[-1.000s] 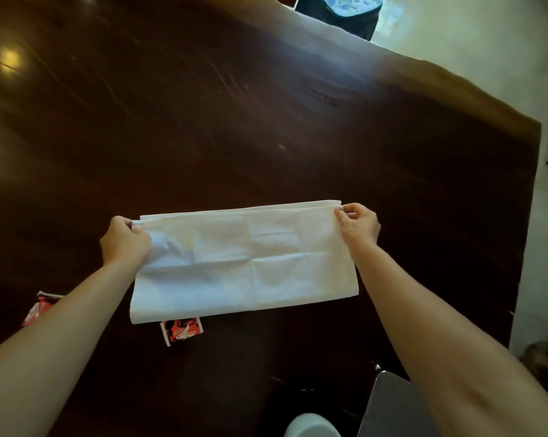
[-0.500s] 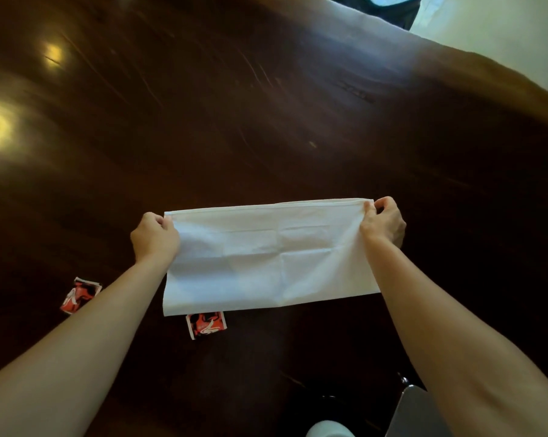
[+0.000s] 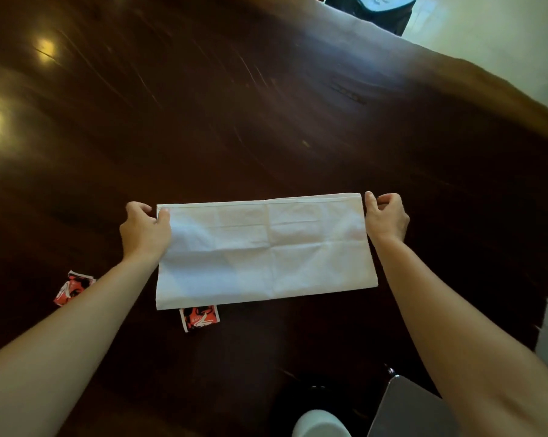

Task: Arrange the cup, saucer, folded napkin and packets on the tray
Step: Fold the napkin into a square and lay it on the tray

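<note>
A white napkin (image 3: 266, 250), folded into a long rectangle, lies flat on the dark wooden table (image 3: 266, 121). My left hand (image 3: 145, 230) is at its far left corner, with the thumb pressed on the cloth. My right hand (image 3: 386, 217) sits just off the far right corner, fingers loosely curled and holding nothing. Two red packets lie on the table: one (image 3: 199, 319) partly under the napkin's near edge, the other (image 3: 73, 287) beside my left forearm. The white cup (image 3: 321, 424) shows at the bottom edge, next to a corner of the grey tray (image 3: 405, 411).
The table's far edge runs diagonally at the upper right, with pale floor beyond it. A dark chair (image 3: 370, 9) stands past that edge at the top. Ceiling lights glare on the wood at the left.
The napkin has settled flat on the table. My right hand has let go of its corner and sits just beside it. My left hand keeps its corner.
</note>
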### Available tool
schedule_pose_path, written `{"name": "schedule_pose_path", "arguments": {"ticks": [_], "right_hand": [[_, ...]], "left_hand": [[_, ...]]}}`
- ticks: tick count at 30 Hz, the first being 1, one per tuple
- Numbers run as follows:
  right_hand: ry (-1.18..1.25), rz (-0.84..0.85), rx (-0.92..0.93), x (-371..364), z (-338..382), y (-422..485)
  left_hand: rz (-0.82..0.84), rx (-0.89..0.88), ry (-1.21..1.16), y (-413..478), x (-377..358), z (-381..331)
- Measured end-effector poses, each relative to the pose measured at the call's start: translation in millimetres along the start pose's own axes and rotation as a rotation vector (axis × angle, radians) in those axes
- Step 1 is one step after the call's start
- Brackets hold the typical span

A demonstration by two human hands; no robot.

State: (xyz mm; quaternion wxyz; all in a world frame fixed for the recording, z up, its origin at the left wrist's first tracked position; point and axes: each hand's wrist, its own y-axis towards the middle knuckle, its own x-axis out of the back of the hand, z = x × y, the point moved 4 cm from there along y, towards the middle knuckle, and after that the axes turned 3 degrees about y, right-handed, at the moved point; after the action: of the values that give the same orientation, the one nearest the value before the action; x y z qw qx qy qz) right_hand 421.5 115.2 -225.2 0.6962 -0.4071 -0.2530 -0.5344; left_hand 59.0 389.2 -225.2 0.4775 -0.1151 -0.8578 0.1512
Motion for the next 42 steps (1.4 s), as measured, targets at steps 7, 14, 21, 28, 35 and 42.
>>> {"name": "schedule_pose_path", "arguments": {"ticks": [7, 14, 21, 28, 35, 42], "right_hand": [[-0.289, 0.323, 0.531, -52.3, 18.8, -110.6], [-0.523, 0.482, 0.608, -101.9, 21.1, -125.9], [-0.655, 0.456, 0.64, -82.5, 24.7, -62.8], [-0.574, 0.211, 0.707, -72.5, 55.3, -49.9], [-0.653, 0.362, 0.756, -66.9, 74.1, -30.8], [-0.691, 0.242, 0.827, -63.6, 87.8, -26.2]], "left_hand": [[0.193, -0.545, 0.535, -83.4, -39.8, -7.2], [0.253, -0.589, 0.76, -80.7, -67.5, 39.3], [0.162, -0.596, 0.76, -67.9, -71.7, 46.6], [0.127, -0.619, 0.708, -69.3, -73.9, 48.4], [0.112, -0.618, 0.711, -69.7, -74.0, 49.1], [0.115, -0.629, 0.725, -70.1, -73.9, 47.9]]}}
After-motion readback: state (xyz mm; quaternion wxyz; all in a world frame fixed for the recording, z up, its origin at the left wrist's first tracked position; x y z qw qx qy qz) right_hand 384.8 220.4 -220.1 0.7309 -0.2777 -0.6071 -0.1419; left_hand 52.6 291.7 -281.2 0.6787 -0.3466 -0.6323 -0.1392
